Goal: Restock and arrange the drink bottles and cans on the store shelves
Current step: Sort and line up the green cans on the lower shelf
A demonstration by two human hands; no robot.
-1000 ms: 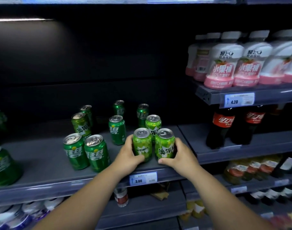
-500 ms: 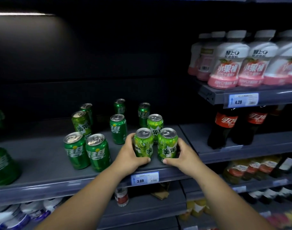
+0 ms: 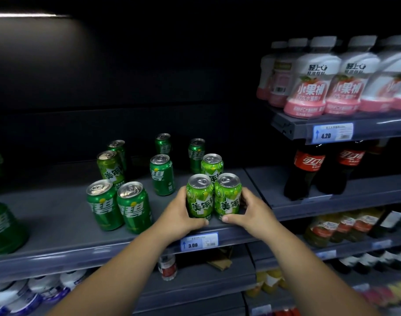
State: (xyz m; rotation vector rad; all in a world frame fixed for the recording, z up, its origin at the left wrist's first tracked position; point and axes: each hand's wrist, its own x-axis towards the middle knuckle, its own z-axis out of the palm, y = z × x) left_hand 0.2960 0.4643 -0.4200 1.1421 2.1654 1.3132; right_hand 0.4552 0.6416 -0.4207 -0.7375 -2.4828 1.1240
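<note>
I have my left hand (image 3: 180, 214) and right hand (image 3: 251, 213) each wrapped around a light-green can (image 3: 200, 197), the pair touching just above the price tag (image 3: 199, 242). Left of the tag, the dark-green cans (image 3: 133, 207) stand scattered, so I judge most arranging remains.

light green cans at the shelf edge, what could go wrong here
1. The two light green cans, one in the left hand and one in the right hand, stand close to the shelf edge; a pull could tip them off.
2. Pushed back, they may knock the third can behind.
</note>
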